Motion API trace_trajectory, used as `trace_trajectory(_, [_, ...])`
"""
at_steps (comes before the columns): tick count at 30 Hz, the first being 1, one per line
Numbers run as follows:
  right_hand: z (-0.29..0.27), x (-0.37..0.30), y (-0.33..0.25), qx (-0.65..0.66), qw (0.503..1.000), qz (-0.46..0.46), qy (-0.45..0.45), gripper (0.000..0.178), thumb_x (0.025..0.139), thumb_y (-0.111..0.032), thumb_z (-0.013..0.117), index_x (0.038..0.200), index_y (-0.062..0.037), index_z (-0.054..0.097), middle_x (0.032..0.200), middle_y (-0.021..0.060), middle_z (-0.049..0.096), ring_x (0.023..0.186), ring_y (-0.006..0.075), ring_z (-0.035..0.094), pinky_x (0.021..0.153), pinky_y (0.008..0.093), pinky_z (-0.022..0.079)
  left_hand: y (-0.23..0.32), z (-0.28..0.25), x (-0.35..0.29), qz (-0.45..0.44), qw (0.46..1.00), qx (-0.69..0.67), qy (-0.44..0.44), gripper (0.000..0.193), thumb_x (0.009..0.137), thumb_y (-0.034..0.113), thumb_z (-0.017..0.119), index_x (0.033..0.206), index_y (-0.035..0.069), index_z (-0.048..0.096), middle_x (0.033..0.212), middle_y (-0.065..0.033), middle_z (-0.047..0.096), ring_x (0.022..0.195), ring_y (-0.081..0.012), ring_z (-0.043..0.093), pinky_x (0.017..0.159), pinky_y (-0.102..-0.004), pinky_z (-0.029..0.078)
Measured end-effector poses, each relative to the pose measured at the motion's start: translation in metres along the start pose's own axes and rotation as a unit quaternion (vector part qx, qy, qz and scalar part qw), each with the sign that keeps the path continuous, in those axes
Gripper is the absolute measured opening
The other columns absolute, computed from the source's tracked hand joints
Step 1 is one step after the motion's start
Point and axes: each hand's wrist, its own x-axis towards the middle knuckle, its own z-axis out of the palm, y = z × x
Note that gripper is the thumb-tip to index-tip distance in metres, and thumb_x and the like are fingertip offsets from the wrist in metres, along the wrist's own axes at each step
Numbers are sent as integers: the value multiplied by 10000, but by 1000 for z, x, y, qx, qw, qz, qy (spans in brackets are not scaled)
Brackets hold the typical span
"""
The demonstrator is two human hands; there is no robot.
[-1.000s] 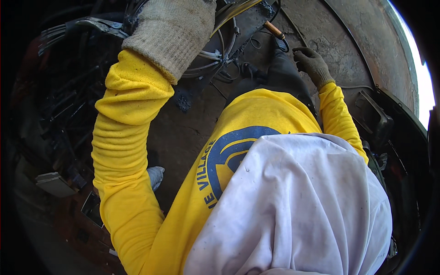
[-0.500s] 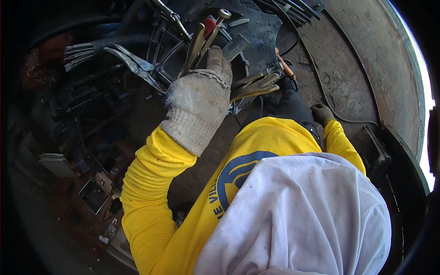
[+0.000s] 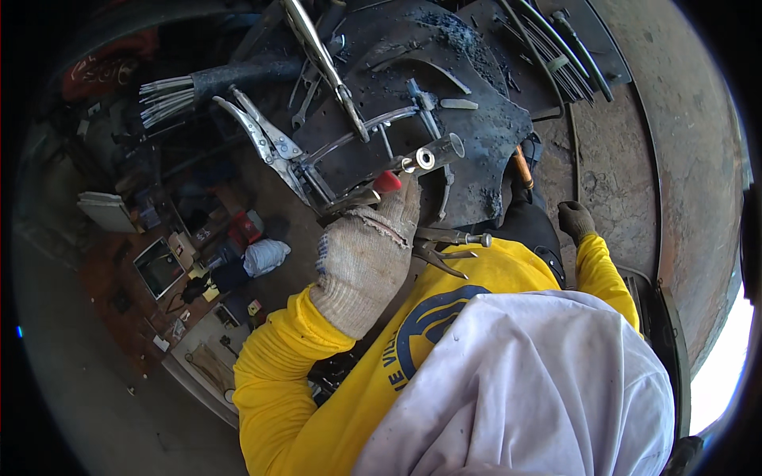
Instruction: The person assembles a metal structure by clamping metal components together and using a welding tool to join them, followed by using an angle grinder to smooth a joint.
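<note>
My left hand, in a worn grey knit glove, is closed at the near side of a metal frame. What its fingers grip is hidden. Beside the fingertips, locking pliers with a red part point their round screw end up toward me, next to a short metal tube. More locking pliers are clamped at the frame's left. A long-handled clamp reaches in from the top, and another pair of pliers sticks out below my hand. My right hand, darkly gloved, is curled beside my leg; its fingers are mostly hidden.
Beneath the frame is a dark, crusted metal plate. Welding rods fan out at the left, with more rods at the upper right. An orange handle hangs by the plate's edge. A cable crosses the floor.
The view has shifted, showing more of the plate. The red-marked pliers now point toward me instead of away, and the lower pliers have turned too. My left hand stays beside them.
</note>
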Motion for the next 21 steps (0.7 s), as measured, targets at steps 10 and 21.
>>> trace_trajectory(10, [-33, 6, -29, -142, 988, 57, -10, 442, 925, -386, 639, 1178, -31, 707, 975, 132, 738, 869, 219, 694, 807, 331, 531, 2, -10, 3, -13, 995, -98, -10, 576, 847, 97, 570, 1417, 32, 521, 1146, -157, 672, 863, -290, 691, 692, -401, 567])
trace_trajectory(21, [62, -263, -236, -130, 833, -492, -216, 212, 932, -163, 625, 1085, -56, 725, 945, 162, 733, 851, 297, 717, 791, 379, 555, -1, -7, 6, 8, 995, -89, 53, 571, 865, 100, 548, 1434, 61, 517, 1353, -130, 611, 904, -263, 705, 783, -369, 583])
